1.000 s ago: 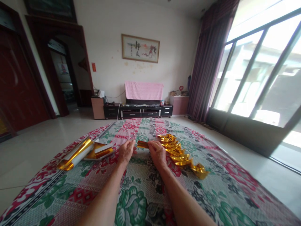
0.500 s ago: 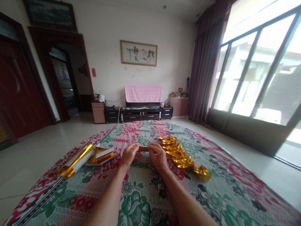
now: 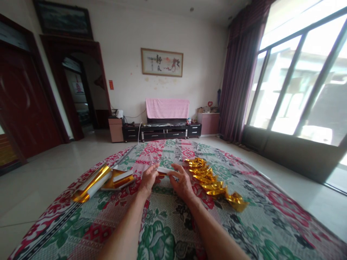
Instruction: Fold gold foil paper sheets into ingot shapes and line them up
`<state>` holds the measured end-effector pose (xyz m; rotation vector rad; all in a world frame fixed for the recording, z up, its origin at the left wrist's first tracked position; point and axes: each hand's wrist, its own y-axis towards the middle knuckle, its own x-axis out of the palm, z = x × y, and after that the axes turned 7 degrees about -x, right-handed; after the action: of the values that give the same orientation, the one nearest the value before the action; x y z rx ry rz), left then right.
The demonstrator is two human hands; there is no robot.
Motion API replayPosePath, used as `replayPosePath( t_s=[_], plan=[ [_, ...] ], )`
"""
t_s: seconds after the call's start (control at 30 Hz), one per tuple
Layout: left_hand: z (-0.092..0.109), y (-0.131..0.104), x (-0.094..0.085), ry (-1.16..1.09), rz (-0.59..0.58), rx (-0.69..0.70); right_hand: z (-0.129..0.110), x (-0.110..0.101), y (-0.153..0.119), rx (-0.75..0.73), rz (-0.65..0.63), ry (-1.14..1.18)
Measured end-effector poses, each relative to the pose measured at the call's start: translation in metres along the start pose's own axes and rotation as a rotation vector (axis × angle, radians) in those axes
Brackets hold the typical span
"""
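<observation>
Lying between both hands (image 3: 165, 179): folded paper (image 3: 163, 170).

Glossy gold foil paper pieces (image 3: 214, 184) lie on a matt, woven floral cloth (image 3: 162, 224).

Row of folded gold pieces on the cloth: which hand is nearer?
Right. The right hand sits just beside the near end of the row of folded gold pieces, almost touching it. The left hand is farther off, beyond the right hand; both pinch a small gold sheet.
</observation>
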<state>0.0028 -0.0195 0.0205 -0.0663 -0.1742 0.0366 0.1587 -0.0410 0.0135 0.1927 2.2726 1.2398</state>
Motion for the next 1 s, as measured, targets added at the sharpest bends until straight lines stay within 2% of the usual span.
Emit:
replayPosePath(
  t_s=[0.27,0.43,0.53,0.6,0.7,0.77,1.0],
  plan=[
    [0.002,-0.003,0.0,0.026,-0.026,0.027,-0.003,-0.002,0.0,-0.009,-0.045,0.019],
    [-0.001,-0.002,0.003,0.032,0.06,0.031,-0.009,-0.004,0.001,0.012,-0.071,0.032],
    [-0.004,0.001,0.004,0.019,0.104,0.082,-0.01,-0.005,0.002,0.025,-0.03,0.079],
    [-0.006,0.003,0.003,0.031,0.127,0.116,-0.008,-0.004,0.002,0.098,0.037,0.127],
    [-0.007,0.004,0.003,0.065,0.143,0.145,0.001,0.0,0.002,0.321,0.116,0.237],
    [-0.006,0.003,0.004,0.087,0.142,0.162,0.007,0.004,0.001,0.424,0.087,0.321],
    [-0.004,-0.001,0.009,0.139,0.096,0.189,0.01,0.006,0.001,0.43,0.036,0.25]
  ],
)
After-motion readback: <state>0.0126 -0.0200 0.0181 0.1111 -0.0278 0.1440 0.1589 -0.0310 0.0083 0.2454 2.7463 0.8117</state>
